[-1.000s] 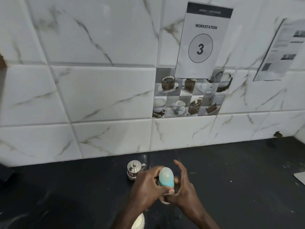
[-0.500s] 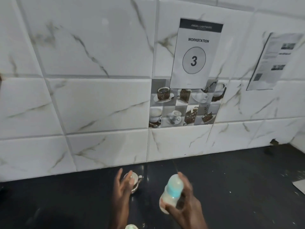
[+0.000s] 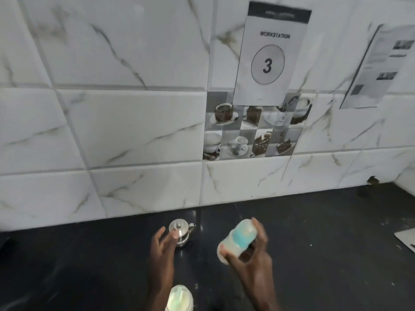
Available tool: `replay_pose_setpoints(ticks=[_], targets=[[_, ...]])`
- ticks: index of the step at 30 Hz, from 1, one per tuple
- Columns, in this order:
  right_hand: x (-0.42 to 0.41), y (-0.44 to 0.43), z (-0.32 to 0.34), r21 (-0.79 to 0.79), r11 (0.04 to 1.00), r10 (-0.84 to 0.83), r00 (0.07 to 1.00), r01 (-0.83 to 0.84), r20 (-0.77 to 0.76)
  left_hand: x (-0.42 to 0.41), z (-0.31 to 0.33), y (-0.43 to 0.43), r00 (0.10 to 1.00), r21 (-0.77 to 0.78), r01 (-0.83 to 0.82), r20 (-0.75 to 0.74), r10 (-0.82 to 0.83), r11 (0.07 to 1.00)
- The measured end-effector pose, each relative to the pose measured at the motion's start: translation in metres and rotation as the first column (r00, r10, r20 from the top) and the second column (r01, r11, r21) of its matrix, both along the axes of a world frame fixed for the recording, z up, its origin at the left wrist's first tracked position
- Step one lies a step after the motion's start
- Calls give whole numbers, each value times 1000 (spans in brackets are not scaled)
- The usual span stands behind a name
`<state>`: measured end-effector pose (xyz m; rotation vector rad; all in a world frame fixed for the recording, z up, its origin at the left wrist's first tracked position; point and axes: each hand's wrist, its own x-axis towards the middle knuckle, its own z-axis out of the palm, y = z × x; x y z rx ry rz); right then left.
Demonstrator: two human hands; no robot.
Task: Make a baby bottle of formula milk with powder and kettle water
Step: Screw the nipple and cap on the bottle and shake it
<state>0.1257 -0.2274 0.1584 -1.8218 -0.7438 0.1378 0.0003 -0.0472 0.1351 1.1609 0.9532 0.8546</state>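
Note:
My right hand (image 3: 251, 263) grips a baby bottle (image 3: 238, 240) with a teal collar and clear cap, tilted up to the right above the black counter; pale milky liquid shows inside, blurred. My left hand (image 3: 161, 252) is open, fingers spread, its fingertips just in front of a small steel kettle (image 3: 180, 232) with a knobbed lid that stands near the wall. A pale round container (image 3: 179, 298), partly cut off, sits at the bottom edge below my left wrist.
The black counter (image 3: 325, 254) runs along a white marble-tiled wall (image 3: 134, 131) carrying a "Workstation 3" sheet (image 3: 271, 55) and another paper (image 3: 379, 66). A white sheet corner (image 3: 406, 241) lies at the right edge.
Both hands were together on the bottle a second ago. My left hand let go and moved left towards the kettle. My right hand keeps the bottle, now tilted more.

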Motion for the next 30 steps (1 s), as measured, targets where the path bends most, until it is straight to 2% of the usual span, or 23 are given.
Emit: replay_pose_setpoints(ticks=[2, 5, 8, 11, 14, 17, 18, 21, 24, 27, 30], targets=[[-3, 2, 1, -67, 994, 80, 997, -81, -10, -1, -5, -1, 1000, 16, 0, -8, 0, 1000], [0, 3, 0, -13, 999, -32, 999, 32, -16, 0, -6, 1, 1000, 32, 22, -14, -21, 999], [-2, 7, 3, -90, 993, 76, 997, -77, -18, -1, -8, 1, 1000, 34, 5, -28, -4, 999], [1, 8, 5, -32, 999, -6, 1000, 6, 6, 0, -10, 4, 998, 64, 7, -55, -4, 998], [4, 15, 11, -125, 987, 112, 990, -101, 80, -1, -15, 2, 998, 51, -10, -63, 13, 999], [8, 19, 14, -32, 999, 12, 998, -11, 54, 0, -14, 2, 997, 80, 9, -82, -2, 997], [8, 20, 15, -36, 999, 33, 998, -31, 51, 1, -14, 1, 997, 82, 2, -80, 5, 997], [2, 18, 10, -171, 977, 146, 984, -127, 104, -2, -18, -1, 997, 59, -1, -79, 6, 998], [11, 16, 4, -43, 999, 9, 998, -6, 60, -1, -15, -1, 995, 77, 10, -100, -2, 997], [3, 12, -2, -175, 978, 127, 988, -111, 83, -7, -21, -1, 995, 51, -6, -101, 11, 999], [9, 9, -11, -76, 997, 5, 998, 0, 57, -7, -28, 5, 986, 77, 31, -165, -18, 997]])
